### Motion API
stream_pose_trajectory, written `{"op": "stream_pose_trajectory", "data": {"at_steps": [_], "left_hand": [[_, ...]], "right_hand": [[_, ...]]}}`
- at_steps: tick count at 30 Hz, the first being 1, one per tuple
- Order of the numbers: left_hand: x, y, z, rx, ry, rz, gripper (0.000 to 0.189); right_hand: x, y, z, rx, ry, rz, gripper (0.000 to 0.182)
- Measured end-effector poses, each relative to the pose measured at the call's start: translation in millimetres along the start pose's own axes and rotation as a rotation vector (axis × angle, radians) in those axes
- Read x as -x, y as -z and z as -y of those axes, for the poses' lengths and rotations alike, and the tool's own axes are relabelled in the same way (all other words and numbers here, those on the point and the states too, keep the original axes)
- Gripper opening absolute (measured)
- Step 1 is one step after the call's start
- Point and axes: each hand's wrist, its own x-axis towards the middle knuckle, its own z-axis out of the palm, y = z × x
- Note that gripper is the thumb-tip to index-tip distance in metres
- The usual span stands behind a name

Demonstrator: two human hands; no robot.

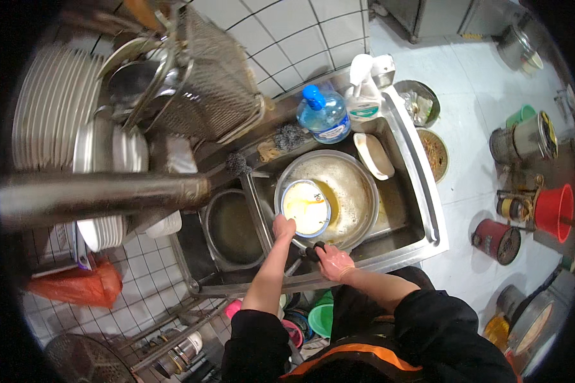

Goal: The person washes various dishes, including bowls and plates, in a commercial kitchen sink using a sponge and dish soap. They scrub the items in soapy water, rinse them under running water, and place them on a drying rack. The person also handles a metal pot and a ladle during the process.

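Observation:
My left hand [283, 227] grips the near left rim of a white bowl [305, 209] with a blue edge, which has yellowish residue inside. The bowl is over a large round metal basin [357, 210] holding cloudy, foamy liquid. Just to the right, my right hand [336, 263] is closed around a black-handled utensil [312, 253] at the basin's near rim; its working end cannot be made out. The basin stands in the right compartment of a stainless steel sink [414, 246]. A white oblong dish [373, 156] leans behind it on the right.
A blue-capped bottle [323, 115], a white spray bottle [363, 91] and steel wool scourers [290, 138] line the sink's back ledge. Another water-filled basin [235, 230] occupies the left compartment. A thick metal pipe [100, 196] juts in from the left, before stacked plates [52, 107].

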Motion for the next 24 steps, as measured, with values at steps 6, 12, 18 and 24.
{"op": "stream_pose_trajectory", "data": {"at_steps": [6, 12, 18, 24], "left_hand": [[-5.6, -8.7, -19.3, -0.171, 0.030, 0.357, 0.037], [-18.3, -52.9, -5.4, 0.293, 0.171, 0.494, 0.045], [10.1, -50.7, -28.2, 0.147, 0.060, 0.300, 0.052], [17.6, -50.1, -31.4, 0.090, 0.014, 0.322, 0.053]], "right_hand": [[-51.5, -31.6, -48.2, -0.567, -0.562, -0.580, 0.048], [-97.3, -29.7, -61.7, -0.500, -0.423, 0.019, 0.039], [-73.9, 7.4, -99.8, 0.032, -0.375, 0.147, 0.031], [-166.8, -43.3, -152.6, -0.118, -0.666, -0.052, 0.030]]}}
